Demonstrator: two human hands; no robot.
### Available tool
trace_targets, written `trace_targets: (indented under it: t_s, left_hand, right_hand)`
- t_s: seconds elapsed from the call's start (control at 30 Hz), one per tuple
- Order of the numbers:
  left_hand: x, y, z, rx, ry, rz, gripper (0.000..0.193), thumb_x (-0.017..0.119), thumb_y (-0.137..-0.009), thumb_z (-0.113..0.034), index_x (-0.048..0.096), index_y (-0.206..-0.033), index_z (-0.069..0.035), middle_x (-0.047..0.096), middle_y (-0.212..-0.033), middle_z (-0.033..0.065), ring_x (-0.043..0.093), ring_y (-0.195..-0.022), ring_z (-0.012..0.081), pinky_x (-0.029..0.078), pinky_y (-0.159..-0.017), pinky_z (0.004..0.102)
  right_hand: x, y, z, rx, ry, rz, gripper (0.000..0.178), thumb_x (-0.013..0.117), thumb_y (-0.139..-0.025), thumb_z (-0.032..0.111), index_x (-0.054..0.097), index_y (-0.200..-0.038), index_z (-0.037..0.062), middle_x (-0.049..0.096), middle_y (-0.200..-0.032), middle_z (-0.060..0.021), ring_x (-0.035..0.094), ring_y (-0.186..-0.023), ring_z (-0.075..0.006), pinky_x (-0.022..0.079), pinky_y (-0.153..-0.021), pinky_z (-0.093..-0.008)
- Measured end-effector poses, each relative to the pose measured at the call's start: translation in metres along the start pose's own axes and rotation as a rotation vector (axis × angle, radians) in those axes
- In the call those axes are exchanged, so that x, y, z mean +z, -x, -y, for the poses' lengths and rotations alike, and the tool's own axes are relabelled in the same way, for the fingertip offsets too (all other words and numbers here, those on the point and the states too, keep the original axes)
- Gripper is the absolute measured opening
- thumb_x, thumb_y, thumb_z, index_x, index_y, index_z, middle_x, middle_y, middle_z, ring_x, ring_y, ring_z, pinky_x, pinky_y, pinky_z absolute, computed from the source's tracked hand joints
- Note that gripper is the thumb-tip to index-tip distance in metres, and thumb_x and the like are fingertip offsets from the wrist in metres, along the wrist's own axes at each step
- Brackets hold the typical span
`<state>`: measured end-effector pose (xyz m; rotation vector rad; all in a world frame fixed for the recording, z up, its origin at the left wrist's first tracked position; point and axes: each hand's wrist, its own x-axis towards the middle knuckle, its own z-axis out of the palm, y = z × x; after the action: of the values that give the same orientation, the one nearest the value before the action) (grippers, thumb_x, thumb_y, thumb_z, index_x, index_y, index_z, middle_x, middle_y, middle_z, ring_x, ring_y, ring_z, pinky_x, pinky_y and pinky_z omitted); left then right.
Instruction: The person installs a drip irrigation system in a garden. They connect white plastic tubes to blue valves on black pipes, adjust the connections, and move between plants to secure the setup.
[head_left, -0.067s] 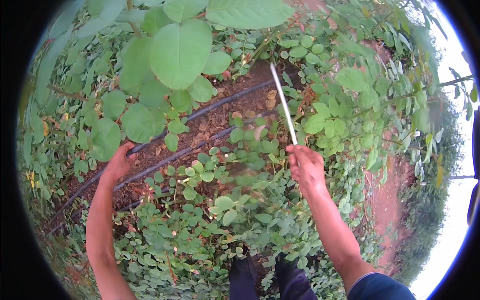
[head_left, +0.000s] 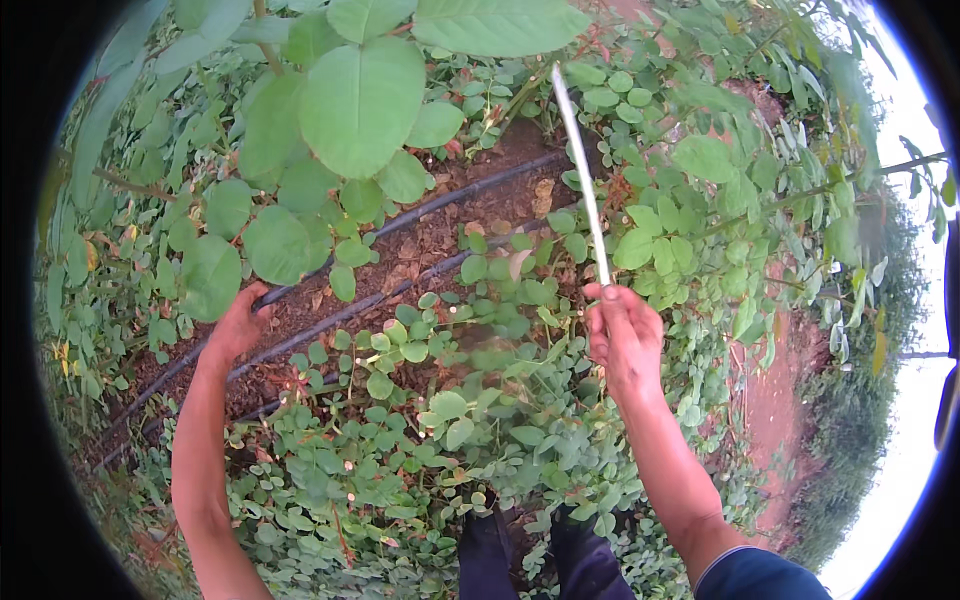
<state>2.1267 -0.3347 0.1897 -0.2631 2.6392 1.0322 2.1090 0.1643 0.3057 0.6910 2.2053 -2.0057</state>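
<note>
Nearest the camera, large green leaves (head_left: pixel 362 108) hang over the upper left. A dark sleeve (head_left: pixel 762 576) and dark trouser legs (head_left: pixel 590 560) sit at the lower edge. Among low plants (head_left: pixel 460 405), the right hand (head_left: pixel 628 335) is closed firmly around one end of a thin, pale rod (head_left: pixel 582 165), which points up and away over the bed. The left hand (head_left: pixel 238 328) is at the upper black hose (head_left: pixel 470 190); whether it grips that hose or only rests against it, I cannot tell. The lower black hose (head_left: pixel 350 312) runs alongside, nearer the body, over brown soil (head_left: pixel 400 257) strewn with dry leaves (head_left: pixel 543 197).

A careless swing of the rod could snap stems or tear foliage, since plants crowd both its sides. Brought down hard, it might strike or nick a hose; a strong pull by the left hand could drag the upper one askew.

The left fingers are mostly hidden, and the big leaves cover part of the upper hose. The feet are lost under foliage. The rod's covered end is inside the right fist, so its handle cannot be made out. Farther right, beyond a reddish path (head_left: pixel 780 420), the bushes (head_left: pixel 850 480) blur together.
</note>
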Motion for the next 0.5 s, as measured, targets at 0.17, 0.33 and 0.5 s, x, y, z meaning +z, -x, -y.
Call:
trace_targets:
  t_s: [0.17, 0.33, 0.5]
  left_hand:
    - [-0.001, 0.0, 0.017, 0.038, -0.014, 0.047, 0.019, 0.061, -0.087, -0.01, 0.053, -0.104, -0.006, 0.053, -0.082, 0.0067, 0.051, -0.078, 0.0165, 0.045, -0.076, 0.0313]
    - [-0.004, 0.005, 0.018, 0.043, 0.022, 0.05, 0.019, 0.061, -0.086, -0.005, 0.052, -0.103, -0.004, 0.055, -0.082, 0.0059, 0.053, -0.079, 0.0162, 0.045, -0.075, 0.0311]
    - [-0.002, 0.01, 0.016, -0.007, 0.073, 0.075, 0.022, 0.065, -0.083, -0.001, 0.051, -0.101, -0.003, 0.055, -0.085, 0.006, 0.053, -0.082, 0.0159, 0.045, -0.077, 0.0305]
  right_hand:
    - [0.013, 0.011, 0.008, 0.433, -0.07, 0.152, 0.025, 0.046, -0.102, 0.024, 0.058, -0.099, 0.0017, 0.044, -0.062, 0.0043, 0.033, -0.046, -0.0033, 0.025, -0.04, -0.0194]
    - [0.019, 0.012, 0.016, -0.265, 0.046, -0.047, 0.029, 0.046, -0.102, 0.028, 0.058, -0.099, 0.0015, 0.041, -0.06, 0.0047, 0.031, -0.046, -0.0026, 0.024, -0.04, -0.0194]
    - [0.017, 0.011, 0.009, 0.197, -0.038, 0.012, 0.029, 0.044, -0.102, 0.026, 0.056, -0.098, 0.0002, 0.04, -0.06, 0.004, 0.033, -0.047, -0.0048, 0.026, -0.041, -0.021]
